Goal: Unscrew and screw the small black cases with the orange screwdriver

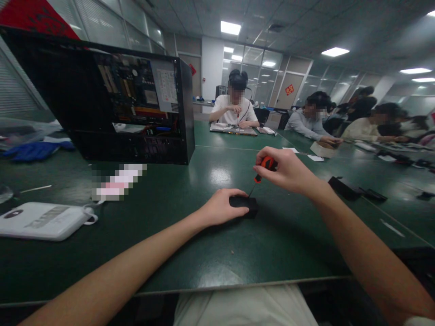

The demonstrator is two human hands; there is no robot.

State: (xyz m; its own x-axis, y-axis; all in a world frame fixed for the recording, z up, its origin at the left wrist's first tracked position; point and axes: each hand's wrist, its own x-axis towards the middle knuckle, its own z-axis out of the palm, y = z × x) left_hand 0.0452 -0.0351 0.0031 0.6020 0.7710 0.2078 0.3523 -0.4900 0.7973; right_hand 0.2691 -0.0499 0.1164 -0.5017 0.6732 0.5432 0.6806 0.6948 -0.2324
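Observation:
A small black box (250, 207) rests on the green table near its front middle. My left hand (222, 207) grips the box from the left, thumb on the near side and fingers on the far side. Above and to the right, my right hand (283, 170) is closed around the red and black handle of a screwdriver (268, 164). The thin shaft slants down to the left, and its tip meets the top of the box near the left fingertips.
An open black computer case (142, 104) stands at the back left. A white device (44, 221) and blue gloves (34, 150) lie left. Black parts (345, 188) lie right. Across the green table (210, 262), a person (234, 104) works; others sit further right.

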